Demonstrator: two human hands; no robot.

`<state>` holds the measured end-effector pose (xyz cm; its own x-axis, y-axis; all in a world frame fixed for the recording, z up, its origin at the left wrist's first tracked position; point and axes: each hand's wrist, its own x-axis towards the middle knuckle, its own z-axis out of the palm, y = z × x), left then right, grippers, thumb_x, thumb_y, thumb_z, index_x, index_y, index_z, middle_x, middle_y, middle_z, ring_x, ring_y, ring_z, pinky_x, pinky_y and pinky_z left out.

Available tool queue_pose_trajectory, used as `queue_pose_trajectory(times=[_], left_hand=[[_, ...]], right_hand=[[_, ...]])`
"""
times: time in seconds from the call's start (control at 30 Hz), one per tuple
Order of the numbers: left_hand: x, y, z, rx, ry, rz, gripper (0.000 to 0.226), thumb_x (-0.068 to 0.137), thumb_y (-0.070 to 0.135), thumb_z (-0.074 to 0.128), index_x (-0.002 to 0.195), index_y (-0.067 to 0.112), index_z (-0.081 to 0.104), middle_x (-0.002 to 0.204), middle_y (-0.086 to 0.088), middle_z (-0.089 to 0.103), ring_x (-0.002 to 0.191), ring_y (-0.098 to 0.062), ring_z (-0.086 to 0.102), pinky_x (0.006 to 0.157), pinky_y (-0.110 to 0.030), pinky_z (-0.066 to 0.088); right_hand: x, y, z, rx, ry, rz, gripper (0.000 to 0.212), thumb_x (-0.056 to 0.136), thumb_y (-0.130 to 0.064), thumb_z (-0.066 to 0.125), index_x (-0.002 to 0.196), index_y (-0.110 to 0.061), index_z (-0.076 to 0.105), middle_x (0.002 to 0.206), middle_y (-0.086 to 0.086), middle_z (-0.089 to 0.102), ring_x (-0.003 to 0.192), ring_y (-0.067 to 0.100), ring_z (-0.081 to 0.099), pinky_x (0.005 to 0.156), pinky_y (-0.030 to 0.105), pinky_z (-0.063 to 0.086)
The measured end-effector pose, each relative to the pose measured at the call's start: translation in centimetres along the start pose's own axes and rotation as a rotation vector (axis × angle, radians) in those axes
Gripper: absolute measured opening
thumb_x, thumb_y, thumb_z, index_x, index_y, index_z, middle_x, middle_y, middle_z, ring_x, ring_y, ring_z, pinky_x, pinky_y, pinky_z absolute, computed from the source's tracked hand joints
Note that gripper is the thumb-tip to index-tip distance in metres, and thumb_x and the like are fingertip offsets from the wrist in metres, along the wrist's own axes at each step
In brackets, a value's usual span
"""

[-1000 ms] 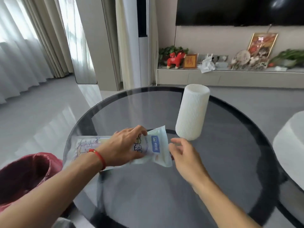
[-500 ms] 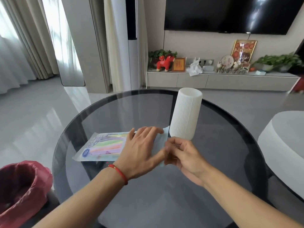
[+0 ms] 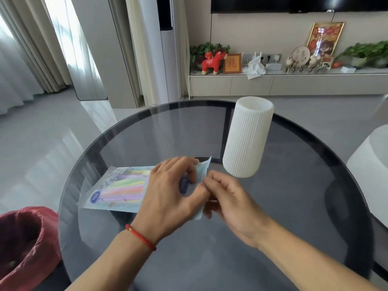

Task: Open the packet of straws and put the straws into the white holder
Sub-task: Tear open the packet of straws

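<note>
Packet (image 3: 117,191) end now lifted — left hand (image 3: 172,192) fingers curled, pinching it.

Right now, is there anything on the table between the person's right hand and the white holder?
No. In the head view, only bare dark glass table shows between the right hand and the white holder.

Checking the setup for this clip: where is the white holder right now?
In the head view the white holder stands upright on the glass table, right of centre, just beyond the right hand and the packet.
</note>
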<state>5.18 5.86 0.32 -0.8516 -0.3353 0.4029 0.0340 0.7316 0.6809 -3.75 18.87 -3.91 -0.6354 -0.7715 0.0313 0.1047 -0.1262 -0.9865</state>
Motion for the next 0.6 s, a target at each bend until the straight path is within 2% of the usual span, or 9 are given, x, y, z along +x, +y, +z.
queue_pose_trajectory(times=[0.1,0.2,0.3,0.43,0.5,0.57,0.6], left_hand=[[-0.2,-0.7,-0.1,0.162,-0.15,0.073,0.017,0.078,0.026,0.064,0.069,0.012,0.059,0.112,0.008,0.068,0.109,-0.008,0.059,0.095,-0.037,0.045],[-0.5,-1.3,-0.3,0.198,-0.249,0.064,0.014,0.084,0.021,0.065,0.071,0.015,0.062,0.125,0.009,0.062,0.12,-0.009,0.052,0.104,-0.033,0.039],[-0.7,-1.2,-0.1,0.161,-0.213,0.039,0.016,0.083,0.017,0.065,0.069,0.012,0.06,0.126,0.007,0.061,0.118,-0.012,0.052,0.105,-0.046,0.038],[-0.9,-0.6,0.1,0.146,-0.174,0.055,0.019,0.083,0.014,0.066,0.066,0.01,0.059,0.124,0.006,0.064,0.109,-0.012,0.058,0.099,-0.046,0.042],[-0.6,-0.7,-0.5,0.134,-0.126,0.046,0.02,0.082,0.011,0.067,0.065,0.009,0.057,0.12,0.006,0.067,0.102,-0.01,0.062,0.096,-0.041,0.045],[-0.1,-1.0,-1.4,0.12,-0.062,0.038,0.019,0.081,0.01,0.067,0.065,0.01,0.056,0.116,0.008,0.07,0.098,-0.007,0.066,0.09,-0.026,0.047],[0.1,-1.2,-1.8,0.122,-0.056,0.042,0.018,0.082,0.011,0.066,0.067,0.012,0.056,0.114,0.01,0.071,0.096,-0.004,0.066,0.087,-0.021,0.047]], right_hand=[[-0.2,0.6,-0.7,-0.325,0.028,-0.082,0.035,0.109,-0.015,0.055,0.077,-0.001,0.056,0.062,0.0,0.06,0.059,0.019,0.054,0.057,0.036,0.044],[-0.3,0.6,-1.1,-0.457,-0.013,-0.095,0.034,0.103,-0.021,0.059,0.072,-0.008,0.056,0.059,-0.004,0.062,0.056,0.015,0.052,0.055,0.032,0.044],[-0.2,0.6,-1.2,-0.501,-0.02,-0.104,0.033,0.103,-0.016,0.061,0.07,-0.01,0.058,0.058,-0.005,0.062,0.055,0.013,0.052,0.054,0.034,0.043],[0.0,0.8,-1.0,-0.462,0.011,-0.108,0.035,0.102,-0.011,0.061,0.067,-0.011,0.057,0.056,-0.005,0.062,0.053,0.011,0.051,0.052,0.029,0.042],[-0.1,0.9,-1.4,-0.531,0.041,-0.112,0.036,0.098,-0.012,0.062,0.063,-0.014,0.054,0.054,0.003,0.059,0.05,0.006,0.048,0.051,0.023,0.038],[-0.3,0.7,-2.1,-0.641,0.052,-0.036,0.037,0.094,-0.017,0.065,0.06,-0.012,0.052,0.057,0.013,0.061,0.046,0.001,0.045,0.049,0.018,0.036],[-0.3,0.8,-2.5,-0.7,0.058,0.007,0.038,0.093,-0.02,0.067,0.059,-0.014,0.053,0.057,0.012,0.062,0.045,0.001,0.045,0.049,0.018,0.036]])
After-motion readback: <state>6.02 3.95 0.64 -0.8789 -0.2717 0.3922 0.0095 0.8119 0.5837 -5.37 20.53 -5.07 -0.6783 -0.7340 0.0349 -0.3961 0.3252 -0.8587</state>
